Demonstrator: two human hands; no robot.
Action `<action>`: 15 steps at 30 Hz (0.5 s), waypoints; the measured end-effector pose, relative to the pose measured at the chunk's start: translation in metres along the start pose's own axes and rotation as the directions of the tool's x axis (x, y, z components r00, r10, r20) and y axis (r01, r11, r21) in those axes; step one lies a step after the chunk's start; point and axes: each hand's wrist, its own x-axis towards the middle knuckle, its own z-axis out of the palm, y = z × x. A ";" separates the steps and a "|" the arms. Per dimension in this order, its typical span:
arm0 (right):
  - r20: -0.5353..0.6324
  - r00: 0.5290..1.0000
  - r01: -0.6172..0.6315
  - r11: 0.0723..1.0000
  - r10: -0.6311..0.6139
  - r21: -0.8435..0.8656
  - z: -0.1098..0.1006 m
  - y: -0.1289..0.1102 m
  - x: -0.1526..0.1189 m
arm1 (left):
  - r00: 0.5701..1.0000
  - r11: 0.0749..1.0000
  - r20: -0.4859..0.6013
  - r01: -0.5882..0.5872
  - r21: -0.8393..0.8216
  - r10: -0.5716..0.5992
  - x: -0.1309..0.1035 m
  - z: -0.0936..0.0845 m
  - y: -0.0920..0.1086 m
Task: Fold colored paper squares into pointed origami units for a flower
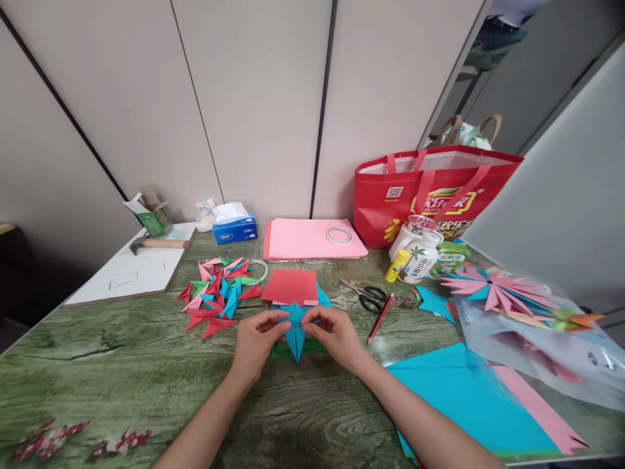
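Note:
Between my two hands is a blue folded paper (295, 339), kite-shaped with its long point toward me. My left hand (258, 339) pinches its left side between thumb and fingers. On the right side, my right hand (334, 332) grips it the same way. Just behind lies a red paper square (291, 286), with blue paper partly showing beside it and green paper beneath. To the left is a pile of folded red, blue, pink and green paper pieces (219, 293). Black-handled scissors (368, 298) and a red pencil (379, 319) lie to the right.
Pink sheets (303, 238) lie at the back, near a blue tissue box (234, 228). A hammer (161, 243) rests on a white board (146, 273). On the right are a red bag (381, 208), a glue stick (397, 266), a white bottle (418, 257) and large blue sheets (469, 404).

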 end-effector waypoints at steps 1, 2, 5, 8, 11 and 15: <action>0.002 1.000 -0.004 1.000 0.004 0.008 0.000 0.001 0.000 | 1.000 1.000 0.002 0.003 -0.008 -0.003 0.000 0.000 0.000; -0.001 1.000 -0.010 1.000 0.010 0.010 0.000 0.001 0.000 | 1.000 1.000 0.003 -0.003 -0.007 0.003 0.000 0.000 0.001; -0.038 0.999 -0.019 1.000 0.019 0.001 0.001 0.003 0.000 | 0.998 0.997 -0.003 -0.063 0.050 0.063 -0.002 0.001 0.004; -0.071 0.997 -0.004 1.000 0.005 0.003 0.001 0.003 -0.001 | 0.993 0.987 0.003 -0.117 0.109 0.117 -0.003 0.003 0.005; -0.080 0.997 0.006 0.999 -0.010 -0.049 0.000 0.000 -0.001 | 0.989 0.976 0.003 -0.147 0.160 0.148 -0.003 0.003 0.003; -0.081 0.997 0.005 0.998 -0.011 -0.067 0.000 -0.002 -0.002 | 0.981 0.960 -0.007 -0.186 0.209 0.192 -0.003 0.004 0.001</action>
